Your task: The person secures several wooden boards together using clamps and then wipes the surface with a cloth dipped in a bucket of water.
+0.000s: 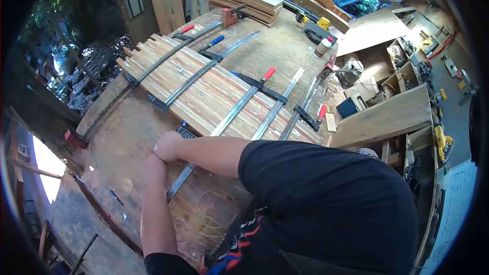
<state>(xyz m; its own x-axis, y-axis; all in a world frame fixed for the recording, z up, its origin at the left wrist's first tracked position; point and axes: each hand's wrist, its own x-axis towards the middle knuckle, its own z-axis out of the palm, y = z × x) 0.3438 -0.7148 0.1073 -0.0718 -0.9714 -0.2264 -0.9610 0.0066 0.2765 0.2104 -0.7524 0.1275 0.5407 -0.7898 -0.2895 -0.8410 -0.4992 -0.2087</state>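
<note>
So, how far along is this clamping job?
Looks done: wood strips lie side by side, several bar clamps across them. In hand: the left hand and right hand meet by the strips' near edge, their grip unclear. Probably left: removing the clamps, since they remain fitted.

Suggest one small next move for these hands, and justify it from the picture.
Probably bring the right hand to the black clamp end at the boards' near edge: it sits close beside that hand, which meets the left hand just off the boards.
</note>
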